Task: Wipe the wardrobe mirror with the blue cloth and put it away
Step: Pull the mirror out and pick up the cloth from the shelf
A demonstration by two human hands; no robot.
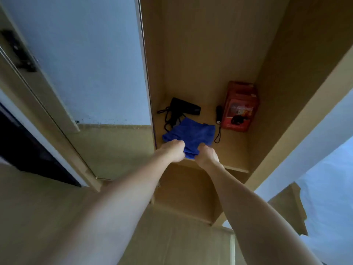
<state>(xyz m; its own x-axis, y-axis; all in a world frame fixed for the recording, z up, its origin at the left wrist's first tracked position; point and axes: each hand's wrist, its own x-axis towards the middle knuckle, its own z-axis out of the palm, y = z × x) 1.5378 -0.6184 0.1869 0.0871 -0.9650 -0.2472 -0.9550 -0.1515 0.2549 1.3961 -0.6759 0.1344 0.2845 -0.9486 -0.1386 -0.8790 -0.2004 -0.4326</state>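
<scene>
Blue cloth [193,135] lies on the wardrobe shelf [234,150], its near edge pinched by left hand [174,151] and right hand [206,153], likely laying it flat for storage between the hair dryer [183,109] and torch [219,113].

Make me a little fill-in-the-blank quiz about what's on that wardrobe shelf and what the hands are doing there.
1. Both hands grip the near edge of the ____ cloth.
2. The box in the shelf's right corner is ____.
3. The black hair dryer lies to the ____ of the small black torch.

Missing words: blue; red; left
</scene>
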